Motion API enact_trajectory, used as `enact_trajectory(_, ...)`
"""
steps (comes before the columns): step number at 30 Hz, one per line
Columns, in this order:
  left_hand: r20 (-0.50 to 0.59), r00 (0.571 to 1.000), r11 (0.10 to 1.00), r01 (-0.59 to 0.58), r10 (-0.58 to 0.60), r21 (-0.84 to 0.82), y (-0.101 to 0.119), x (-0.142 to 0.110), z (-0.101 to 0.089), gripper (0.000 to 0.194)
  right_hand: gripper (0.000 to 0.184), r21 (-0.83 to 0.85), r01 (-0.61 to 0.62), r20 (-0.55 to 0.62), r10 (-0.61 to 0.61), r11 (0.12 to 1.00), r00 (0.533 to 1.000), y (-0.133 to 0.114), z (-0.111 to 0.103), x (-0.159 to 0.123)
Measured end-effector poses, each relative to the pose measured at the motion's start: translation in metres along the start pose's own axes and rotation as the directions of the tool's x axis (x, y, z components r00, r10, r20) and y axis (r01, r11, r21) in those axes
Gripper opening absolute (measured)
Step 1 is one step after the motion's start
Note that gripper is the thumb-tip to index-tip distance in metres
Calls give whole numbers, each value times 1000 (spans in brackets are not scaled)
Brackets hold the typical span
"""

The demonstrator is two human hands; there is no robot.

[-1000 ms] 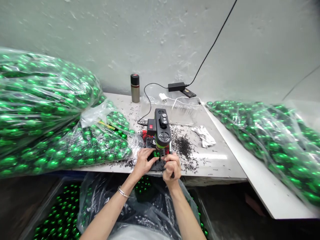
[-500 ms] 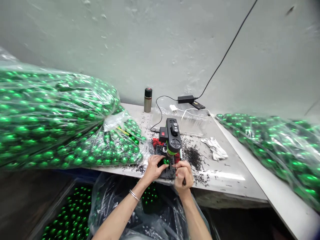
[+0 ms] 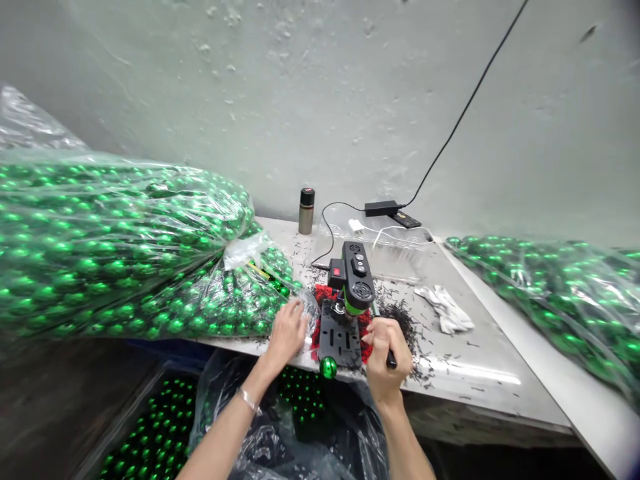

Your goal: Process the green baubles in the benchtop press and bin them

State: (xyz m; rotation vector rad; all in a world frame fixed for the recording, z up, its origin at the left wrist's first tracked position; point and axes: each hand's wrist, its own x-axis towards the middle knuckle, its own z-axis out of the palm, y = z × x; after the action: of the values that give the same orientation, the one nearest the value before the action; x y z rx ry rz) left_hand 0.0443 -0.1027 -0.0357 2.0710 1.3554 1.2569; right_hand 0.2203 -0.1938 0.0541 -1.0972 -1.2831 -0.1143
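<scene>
white glare on the tabletop (image 3: 500, 393), blurred outer edges

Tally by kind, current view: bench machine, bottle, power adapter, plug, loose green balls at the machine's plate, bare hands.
Black-and-green bench machine: 1
Black-capped metallic bottle: 1
Black rectangular power adapter: 1
White plastic plug: 1
Loose shiny green ball: 1
Bare left hand and bare right hand: 2
Total: 7

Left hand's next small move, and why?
Probably take a green bauble from the plastic bag beside it: the left hand is open, no bauble sits beneath the drill head, and a loose bauble is at the base plate's front edge.
</scene>
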Motion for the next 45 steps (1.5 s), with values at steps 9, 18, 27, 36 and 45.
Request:
enact_trajectory(9,99,983,982,143,-156,124,-21,104,19,16,29,7,0,4,0,1000,1000,3,-1,-4)
enact_trajectory(18,260,910,938,345,-322,-46,-10,87,4,26,27,5,41,15,-41,999,999,4,-1,-6)
enact_trajectory(27,565,703,293,702,-433,-649,26,28,16,38,26,-25,59,40,-58,998,998,2,-3,-2)
enact_trajectory(36,365,915,956,245,-174,-159,31,0,41,40,27,-13,63,72,-62,998,995,-2,-7,15)
enact_trajectory(45,346,932,993,-91,111,-73,26,-7,42,34,27,-24,48,71,-46,999,996,-3,-7,8)
